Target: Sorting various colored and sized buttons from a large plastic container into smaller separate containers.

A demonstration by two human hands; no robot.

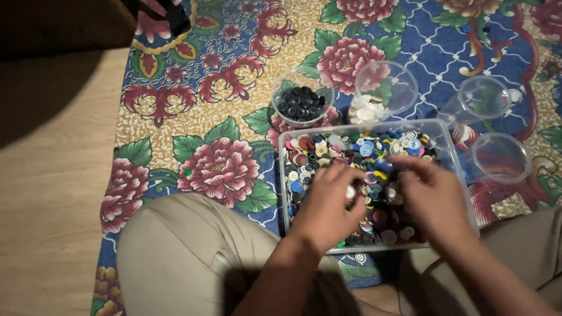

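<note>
Buttons of many colours [374, 153], small flat plastic discs in red, blue, white, black and yellow, fill the clear rectangular plastic tub [285, 175] that sits on the flowered cloth [222, 88] between the seated person's knees. Both hands are down in the heap. The left hand [331, 202] lies knuckles up with its fingers curled onto the buttons near the middle of the tub, and a pale button shows at its fingertips; whether it is truly pinched I cannot tell. The right hand [430, 196] is just beside it, fingers bent down into the pile, and its grip is likewise hidden from where I stand. Behind the tub stand four clear round plastic cups: one holding black buttons [301, 104], one tipped cup with white buttons [383, 88], and two bare-looking ones, the nearer upright [500, 158], the farther lying over [480, 99]. Such buttons I would judge light, hard and slick, apt to slide off one another and skitter away, so each is best taken by its rim between thumb and fingertip, picked off the top rather than dug out from below.
</note>
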